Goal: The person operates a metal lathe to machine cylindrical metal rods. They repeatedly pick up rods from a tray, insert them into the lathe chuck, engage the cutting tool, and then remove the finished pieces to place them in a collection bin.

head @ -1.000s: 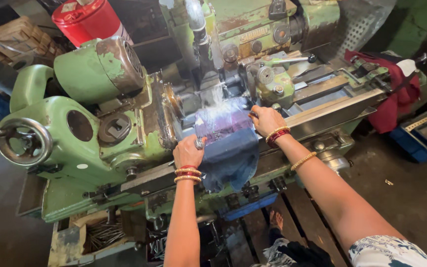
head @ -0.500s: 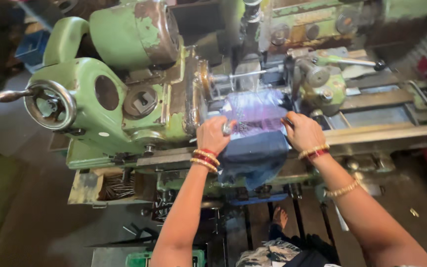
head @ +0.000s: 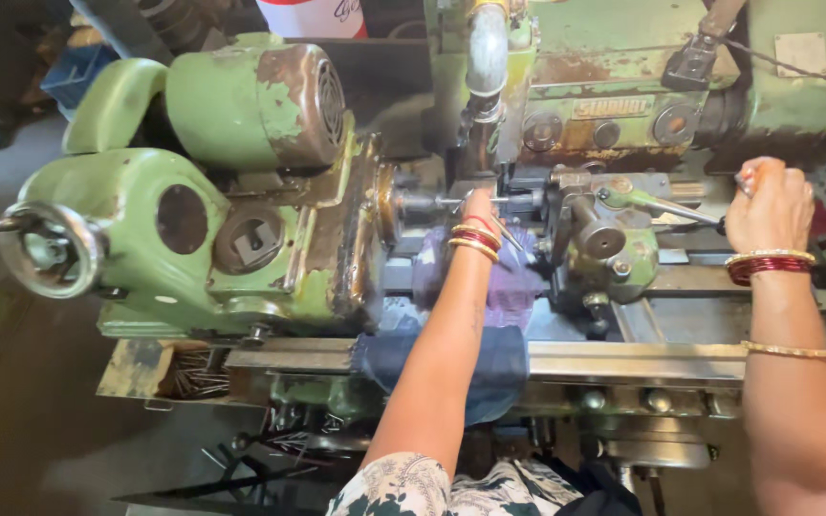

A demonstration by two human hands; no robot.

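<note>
Left hand [head: 478,205] at 12 o'clock of blue cloth [head: 475,368], fingers pinching thin metal rod [head: 451,202] by round chuck [head: 389,205]. Right hand [head: 769,203] at 3 o'clock, shut tight on lever handle [head: 681,210]. Best: keep rod straight, fingers off spinning part, pull lever slow.

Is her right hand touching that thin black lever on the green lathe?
Touching. The head view shows the right hand closed in a fist around the end of the thin black lever, with no gap between them.
</note>
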